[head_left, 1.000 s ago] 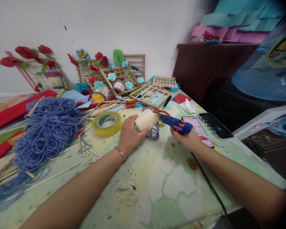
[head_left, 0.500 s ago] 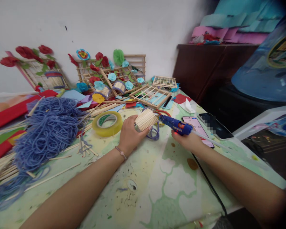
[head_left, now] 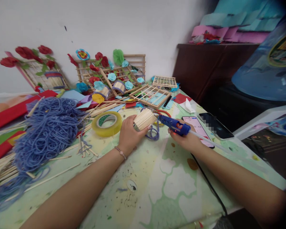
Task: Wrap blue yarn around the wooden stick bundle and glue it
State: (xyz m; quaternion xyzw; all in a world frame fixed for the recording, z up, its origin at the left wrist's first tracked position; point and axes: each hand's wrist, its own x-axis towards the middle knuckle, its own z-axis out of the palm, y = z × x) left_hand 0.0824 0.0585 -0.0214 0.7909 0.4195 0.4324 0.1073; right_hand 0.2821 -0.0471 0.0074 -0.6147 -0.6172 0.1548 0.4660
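Observation:
My left hand (head_left: 132, 133) is wrapped round a small stick cup (head_left: 145, 119), tilted on its side, made of pale wooden sticks set edge to edge. My right hand (head_left: 184, 138) grips a blue hot glue gun (head_left: 173, 124) with a small red light. Its nozzle points left and is at the cup's right end; whether it touches I cannot tell. A clear glue stick (head_left: 200, 135) juts from the gun's back. Purple-blue yarn (head_left: 153, 133) hangs in a loop below the cup's right end. A roll of yellow tape (head_left: 94, 124) lies left of my left hand.
A heap of blue yarn (head_left: 50, 127) and loose sticks cover the left. Stick frames (head_left: 150, 95) and paper flowers (head_left: 112, 76) stand at the wall. Two phones (head_left: 197, 127) (head_left: 216, 125) lie at the right. The gun's black cord (head_left: 211, 186) runs to the front edge.
The glue gun and my right hand have shifted slightly left. The cup in my left hand has moved a touch left as well.

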